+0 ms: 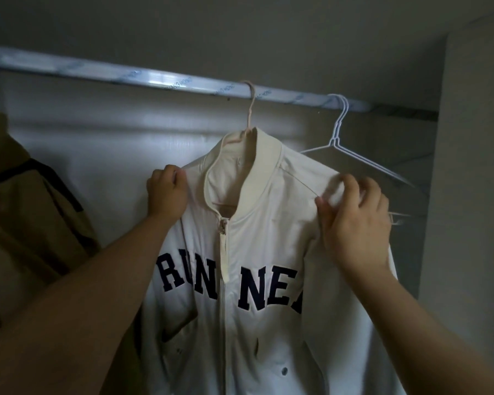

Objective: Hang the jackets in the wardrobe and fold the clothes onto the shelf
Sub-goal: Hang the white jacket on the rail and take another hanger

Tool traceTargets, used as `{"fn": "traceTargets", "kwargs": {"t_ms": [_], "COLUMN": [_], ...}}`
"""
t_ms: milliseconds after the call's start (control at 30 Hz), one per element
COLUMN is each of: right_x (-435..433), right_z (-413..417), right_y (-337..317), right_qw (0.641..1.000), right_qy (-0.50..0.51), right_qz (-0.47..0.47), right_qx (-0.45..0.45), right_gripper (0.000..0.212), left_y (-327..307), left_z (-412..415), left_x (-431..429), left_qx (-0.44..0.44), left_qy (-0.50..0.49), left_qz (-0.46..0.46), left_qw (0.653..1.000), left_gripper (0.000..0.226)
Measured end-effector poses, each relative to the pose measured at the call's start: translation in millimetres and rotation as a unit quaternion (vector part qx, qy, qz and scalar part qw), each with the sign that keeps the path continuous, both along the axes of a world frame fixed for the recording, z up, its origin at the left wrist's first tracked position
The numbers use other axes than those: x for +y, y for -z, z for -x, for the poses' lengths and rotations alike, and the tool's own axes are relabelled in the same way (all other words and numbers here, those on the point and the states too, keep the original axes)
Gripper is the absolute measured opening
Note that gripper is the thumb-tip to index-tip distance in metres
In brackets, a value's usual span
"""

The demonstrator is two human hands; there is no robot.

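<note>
1. The tan jacket (26, 201) hangs at the far left, partly out of view. If the white jacket is pushed left along the rod, the two can press together and wrinkle.
2. The left hand (166, 192) is closed on the left shoulder of the white jacket (240, 252); its fingers curl around the fabric edge there. If this hand pulls down harder than the other one, I think the shoulder can slide off the hanger arm.
3. The white jacket hangs in the middle of the wardrobe, on a pink hanger (247, 109) whose hook sits over the rod (154, 78). The zip is closed only below the collar, so the neck is loose. A strong pull can tilt the hanger or lift the hook from the rod, and then the jacket falls.
4. The right hand (354, 220) pinches the right shoulder between thumb and bent fingers, and a fold of fabric stands up between them. If it lets go with this fold, the shoulder stays creased.
5. The wire hangers (340, 132) hang bare just right of the jacket, behind the right hand. The fingers or the sleeve can catch them and knock them off the rod.
</note>
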State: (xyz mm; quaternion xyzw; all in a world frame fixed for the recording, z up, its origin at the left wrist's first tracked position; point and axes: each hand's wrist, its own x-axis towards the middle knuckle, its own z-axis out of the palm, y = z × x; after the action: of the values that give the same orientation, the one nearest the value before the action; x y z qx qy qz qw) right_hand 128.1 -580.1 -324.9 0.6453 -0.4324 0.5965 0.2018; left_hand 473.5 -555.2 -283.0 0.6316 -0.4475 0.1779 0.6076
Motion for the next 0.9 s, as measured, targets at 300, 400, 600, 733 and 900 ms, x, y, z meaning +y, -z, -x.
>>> {"fn": "traceTargets", "kwargs": {"t_ms": [300,400,600,733,900], "right_x": [-4.9,-6.5,-4.8,-4.5,-2.1], "right_z": [13.0,15.2,21.6,31.9,44.0], "right_y": [-7.9,-8.4,-20.0,-36.7,-73.8], "right_qw": [0.998,0.997,0.994,0.986,0.957], "right_qy": [-0.02,-0.036,-0.005,-0.117,-0.253], "right_qz": [-0.028,-0.036,-0.054,-0.115,-0.142], "right_qx": [0.058,0.059,0.092,0.036,-0.016], "right_gripper": [0.028,0.023,0.02,0.013,0.023], "left_y": [3.1,0.1,-17.7,-32.0,-42.5], "left_z": [-3.1,-3.5,5.2,17.4,11.2], "left_x": [8.2,13.5,23.0,17.2,13.2], "left_qx": [-0.018,-0.014,-0.16,-0.103,0.033], "left_qy": [-0.089,-0.079,-0.078,-0.075,-0.062], "left_qz": [-0.016,0.001,0.048,0.001,-0.051], "left_qw": [0.996,0.997,0.983,0.992,0.996], "left_gripper": [0.038,0.035,0.027,0.038,0.052]}}
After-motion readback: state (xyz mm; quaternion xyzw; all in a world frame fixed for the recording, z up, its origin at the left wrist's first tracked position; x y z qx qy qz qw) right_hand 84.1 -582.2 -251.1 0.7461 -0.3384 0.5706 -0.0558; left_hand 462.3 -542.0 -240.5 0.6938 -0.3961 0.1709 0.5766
